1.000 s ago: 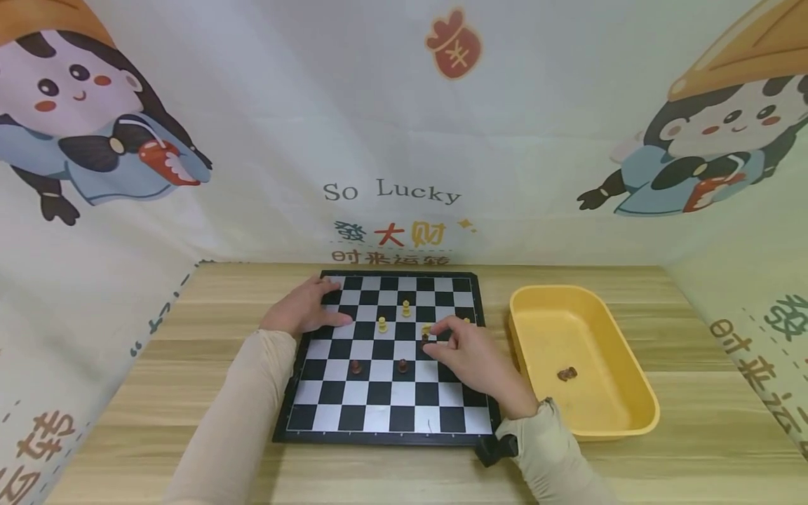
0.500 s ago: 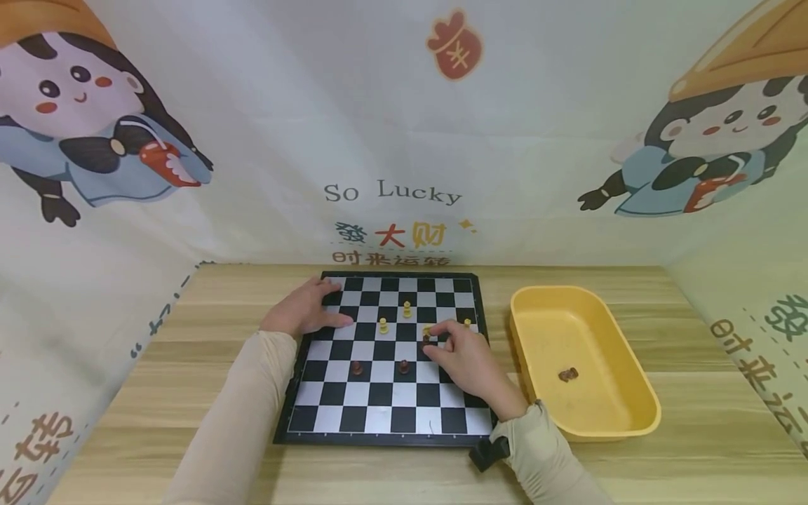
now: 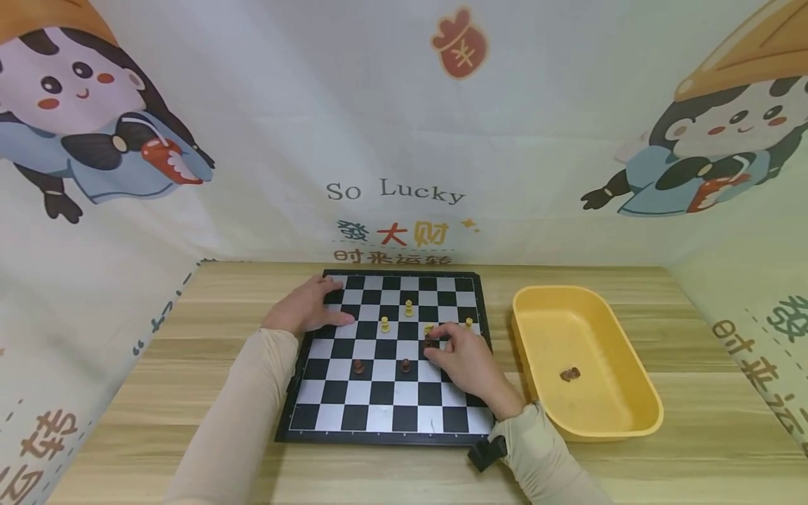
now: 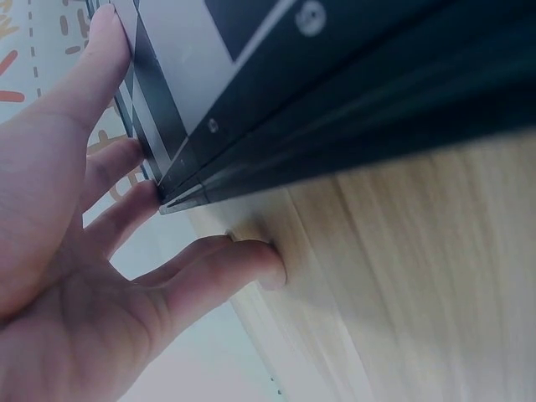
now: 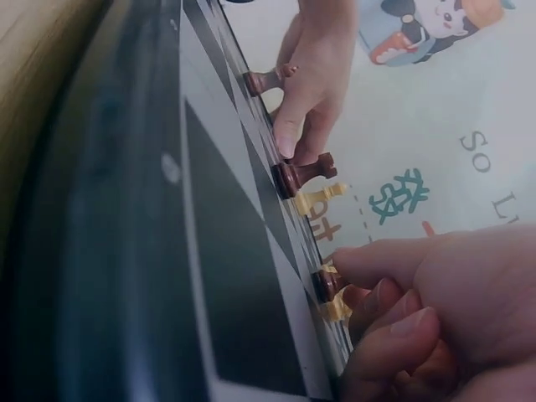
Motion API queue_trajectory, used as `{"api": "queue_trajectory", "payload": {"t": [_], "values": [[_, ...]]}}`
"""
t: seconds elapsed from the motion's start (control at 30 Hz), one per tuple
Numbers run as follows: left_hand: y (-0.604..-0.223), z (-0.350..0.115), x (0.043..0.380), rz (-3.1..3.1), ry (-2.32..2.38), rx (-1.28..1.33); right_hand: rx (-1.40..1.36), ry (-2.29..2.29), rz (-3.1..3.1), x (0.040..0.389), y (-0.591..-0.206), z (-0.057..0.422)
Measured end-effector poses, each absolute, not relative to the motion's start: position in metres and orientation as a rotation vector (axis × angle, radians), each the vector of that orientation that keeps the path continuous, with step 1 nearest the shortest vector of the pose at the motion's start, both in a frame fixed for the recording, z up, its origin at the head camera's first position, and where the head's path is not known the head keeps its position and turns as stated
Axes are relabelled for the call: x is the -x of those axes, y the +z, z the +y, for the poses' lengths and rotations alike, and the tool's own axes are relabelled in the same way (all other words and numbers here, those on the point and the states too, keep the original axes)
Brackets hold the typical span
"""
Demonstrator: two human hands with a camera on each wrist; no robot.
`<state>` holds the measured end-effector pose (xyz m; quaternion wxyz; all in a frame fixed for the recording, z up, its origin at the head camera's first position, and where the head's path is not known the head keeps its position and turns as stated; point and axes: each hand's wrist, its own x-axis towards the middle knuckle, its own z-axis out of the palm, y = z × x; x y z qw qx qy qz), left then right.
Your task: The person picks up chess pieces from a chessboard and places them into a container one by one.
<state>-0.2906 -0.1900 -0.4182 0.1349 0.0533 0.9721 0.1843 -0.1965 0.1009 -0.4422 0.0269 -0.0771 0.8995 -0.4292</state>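
A black-and-white chessboard (image 3: 379, 419) lies on the table. My left hand (image 3: 304, 306) rests across its left edge, thumb and fingers spread; in the left wrist view that hand (image 4: 100, 251) touches the board's corner and the wood. Over the board's right half, my right hand (image 3: 470, 361) pinches a dark brown chess piece (image 3: 428, 343) between thumb and index finger. Right behind it stands a yellow piece (image 3: 428, 328), partly hidden by the fingers. In the right wrist view, the pinched brown piece (image 5: 322, 286) looks upright on the board, its top covered.
Two brown pieces (image 3: 405, 365) (image 3: 358, 366) stand nearer me; one looks like a rook (image 5: 306, 173). Other yellow pieces (image 3: 385, 324) (image 3: 408, 307) (image 3: 469, 322) stand farther back. A yellow plastic bin (image 3: 606, 308), right of the board, holds brown pieces (image 3: 570, 374). A printed cloth (image 3: 284, 126) hangs behind.
My right wrist has shifted slightly left and down, while its fingertips stay at the same brown piece. The left hand keeps its place. The whole head view has drifted a little.
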Motion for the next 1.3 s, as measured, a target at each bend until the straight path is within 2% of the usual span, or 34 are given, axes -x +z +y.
{"api": "queue_trajectory", "payload": {"t": [0.67,1.3], "values": [[-0.4201,-0.1897,0.2878,2.808,0.555,-0.146,0.127,-1.113,2.955,0.1919,-0.4476,0.0912],[-0.4162,-0.189,0.2886,2.812,0.531,-0.174,0.124,-1.136,2.959,0.1938,-0.4475,0.0914]]}}
